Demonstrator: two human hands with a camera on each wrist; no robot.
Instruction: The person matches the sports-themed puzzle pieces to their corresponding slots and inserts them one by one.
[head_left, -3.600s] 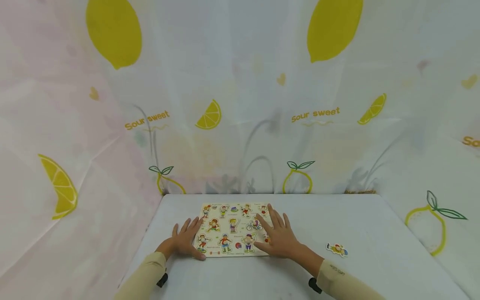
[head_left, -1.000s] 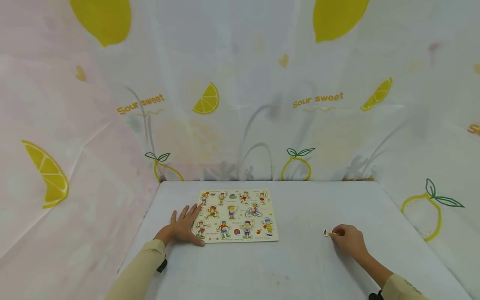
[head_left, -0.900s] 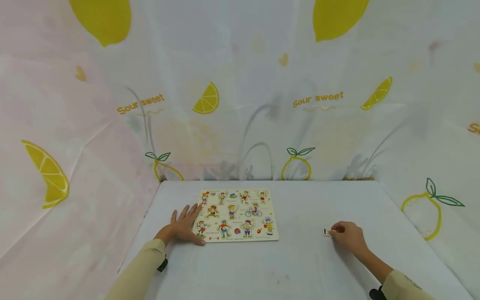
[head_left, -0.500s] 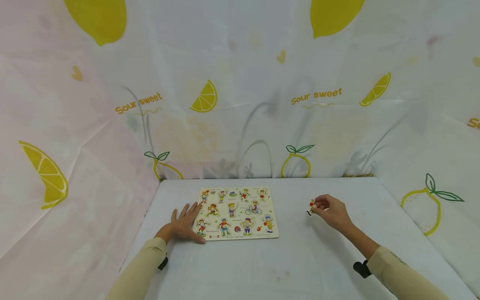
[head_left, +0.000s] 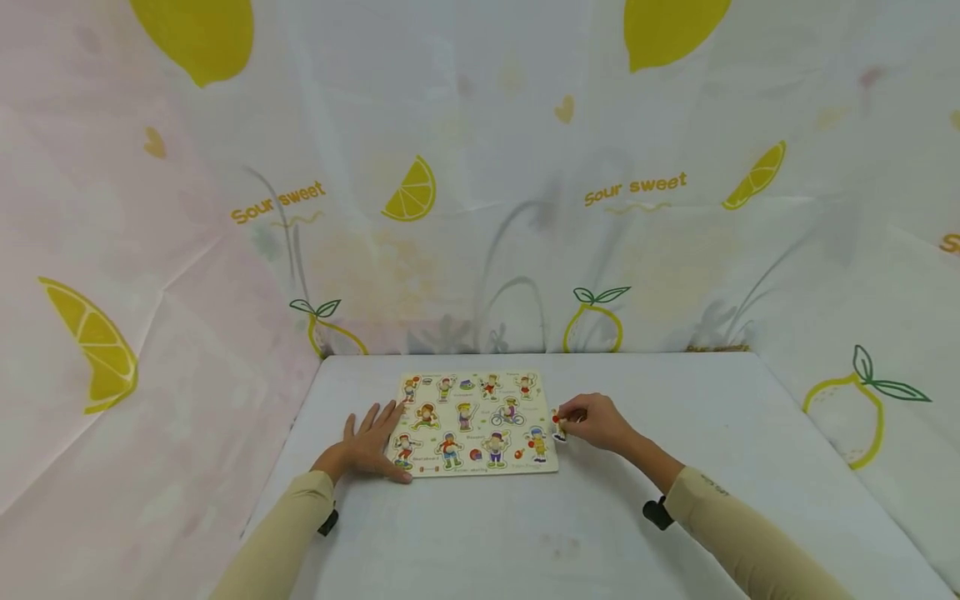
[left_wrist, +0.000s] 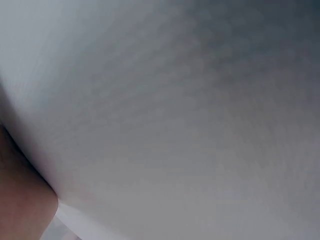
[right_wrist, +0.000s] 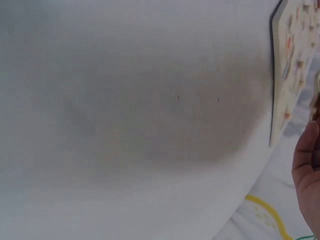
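A cream puzzle board (head_left: pixel 450 475) printed with sporty cartoon children lies on the white table. My left hand (head_left: pixel 367 446) rests on its left edge, fingers spread and thumb at the near corner. Just off the board's right edge, my right hand (head_left: pixel 600 422) pinches a small child-shaped puzzle piece (head_left: pixel 559 428) upright between thumb and fingers; the fingertips cover part of it. In the right wrist view, that hand (right_wrist: pixel 307 170) shows at the right margin beside the board (right_wrist: pixel 282 90). Only a bit of skin and the tabletop appear in the left wrist view.
The white table (head_left: pixel 480 542) reaches back to a fabric backdrop (head_left: pixel 480 275) printed with lemons, which also hangs at both sides. A dark wrist strap (head_left: pixel 657 513) sits under the right sleeve, another (head_left: pixel 327 523) under the left.
My right hand left the board, picked up the puzzle piece from the table at right, and carried it left to the board's right edge. My left hand stayed on the board.
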